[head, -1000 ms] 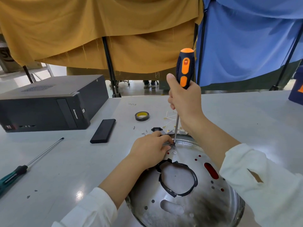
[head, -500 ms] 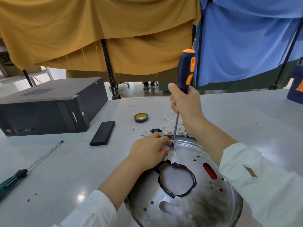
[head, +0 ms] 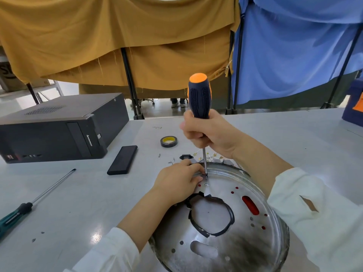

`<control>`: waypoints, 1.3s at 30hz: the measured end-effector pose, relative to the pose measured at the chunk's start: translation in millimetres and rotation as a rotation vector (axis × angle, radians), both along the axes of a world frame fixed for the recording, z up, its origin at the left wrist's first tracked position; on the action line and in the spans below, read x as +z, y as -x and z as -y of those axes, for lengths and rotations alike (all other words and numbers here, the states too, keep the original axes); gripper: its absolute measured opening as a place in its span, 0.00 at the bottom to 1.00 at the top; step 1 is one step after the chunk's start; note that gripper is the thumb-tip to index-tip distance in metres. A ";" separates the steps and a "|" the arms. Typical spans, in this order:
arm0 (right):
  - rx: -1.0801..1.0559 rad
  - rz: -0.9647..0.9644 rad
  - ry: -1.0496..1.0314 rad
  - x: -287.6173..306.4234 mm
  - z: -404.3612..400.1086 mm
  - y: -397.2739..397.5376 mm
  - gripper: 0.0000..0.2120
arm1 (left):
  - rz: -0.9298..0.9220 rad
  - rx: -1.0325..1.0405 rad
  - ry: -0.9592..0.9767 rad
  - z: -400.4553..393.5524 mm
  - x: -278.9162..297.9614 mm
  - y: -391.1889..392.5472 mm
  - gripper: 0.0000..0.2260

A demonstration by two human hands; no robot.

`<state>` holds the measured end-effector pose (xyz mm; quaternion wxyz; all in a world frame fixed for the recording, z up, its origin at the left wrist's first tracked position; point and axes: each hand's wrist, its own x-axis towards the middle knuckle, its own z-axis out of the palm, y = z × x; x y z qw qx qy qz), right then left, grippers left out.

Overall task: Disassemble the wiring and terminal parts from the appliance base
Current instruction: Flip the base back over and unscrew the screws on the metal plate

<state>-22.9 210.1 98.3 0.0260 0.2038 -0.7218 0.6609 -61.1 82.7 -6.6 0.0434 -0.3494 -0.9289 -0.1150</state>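
From the head camera, your right hand (head: pixel 211 132) is wrapped around the ribbed black-and-orange rubber handle of a steel-shafted screwdriver (head: pixel 199 96), standing nearly upright with its tip on a small screw (head: pixel 206 176) at the far rim of the shiny round metal appliance base (head: pixel 225 222). The base sits at the near edge of the smooth grey worktop (head: pixel 78 193). Your left hand (head: pixel 177 182) rests curled on that rim; what its fingertips pinch is hidden. Thin wires with brass terminals (head: pixel 211 155) lie just behind, mostly covered.
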 end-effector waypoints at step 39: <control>-0.809 -0.318 0.311 -4.7 0.7 -1.1 0.13 | -0.009 0.001 0.006 0.0 0.0 -1.1 0.12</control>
